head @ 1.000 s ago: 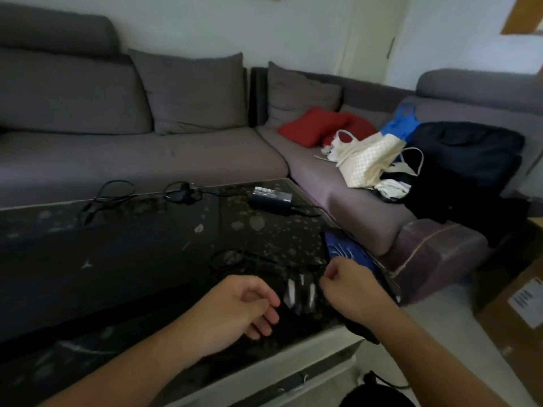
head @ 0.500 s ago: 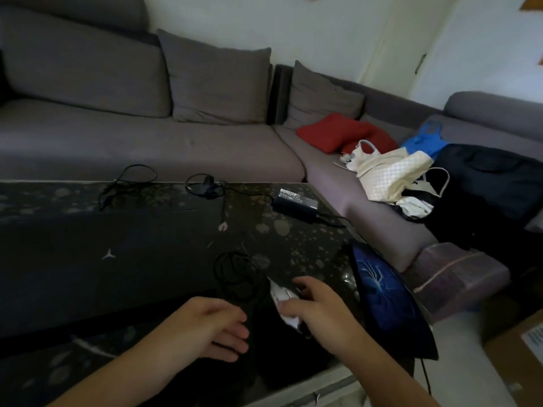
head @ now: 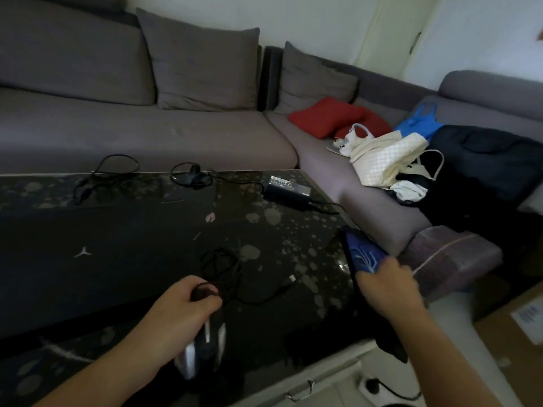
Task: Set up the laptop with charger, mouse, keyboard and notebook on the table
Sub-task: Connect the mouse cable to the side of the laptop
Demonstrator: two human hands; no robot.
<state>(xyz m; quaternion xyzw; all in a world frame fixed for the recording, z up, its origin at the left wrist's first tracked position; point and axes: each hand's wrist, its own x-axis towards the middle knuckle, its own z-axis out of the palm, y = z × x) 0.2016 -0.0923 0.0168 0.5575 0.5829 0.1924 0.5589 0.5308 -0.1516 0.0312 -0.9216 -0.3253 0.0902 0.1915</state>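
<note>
I hold the mouse (head: 205, 345) in my left hand (head: 179, 318) near the table's (head: 293, 230) front edge, my right hand (head: 388, 286) grips the mousepad (head: 363, 254) at the right edge; next I probably lay the mousepad flat, then set the mouse on it.

The table (head: 123, 259) fills the near left, with the sofa (head: 147, 133) behind it at 12 o'clock and wrapping round to 3 o'clock. At the table's far edge lie 2 cable coils (head: 191, 176), and at 1 o'clock the charger brick (head: 286, 189) sits near the far right corner. A closed laptop (head: 88, 254) lies on the table's left part. The mouse (head: 205, 348) rests at the near edge, at 6 o'clock, its cable (head: 223, 268) looped just behind it. What may be a mouse pad (head: 363, 257) overhangs the table's right edge at 4 o'clock. Bags (head: 388, 160) sit on the sofa at 2 o'clock.
</note>
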